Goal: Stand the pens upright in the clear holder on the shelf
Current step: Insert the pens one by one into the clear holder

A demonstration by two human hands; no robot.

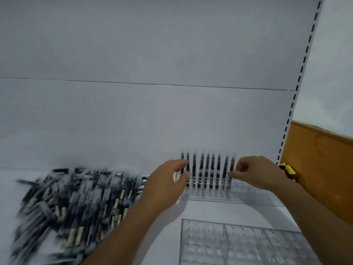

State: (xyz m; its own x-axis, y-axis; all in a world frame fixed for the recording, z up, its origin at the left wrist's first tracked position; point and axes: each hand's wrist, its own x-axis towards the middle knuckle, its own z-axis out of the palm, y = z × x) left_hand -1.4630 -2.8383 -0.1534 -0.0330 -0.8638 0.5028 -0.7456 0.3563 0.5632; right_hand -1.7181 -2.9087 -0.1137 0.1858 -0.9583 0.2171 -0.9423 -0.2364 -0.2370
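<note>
A clear holder [242, 188] stands on the white shelf against the back panel. Several black pens [206, 169] stand upright in a row in its left part. My left hand [166, 184] is at the row's left end, its thumb and fingers pinching the leftmost pens [185, 161]. At the right end, my right hand [252, 172] pinches the rightmost pen [232, 165] between its fingertips. A big loose pile of black pens [76, 203] lies flat on the shelf to the left.
A second clear holder [238, 243], with no pens in it, sits on the shelf in front of me. A slotted upright [294, 104] bounds the shelf on the right. Beyond it are a brown board [321, 169] and a yellow object [288, 170].
</note>
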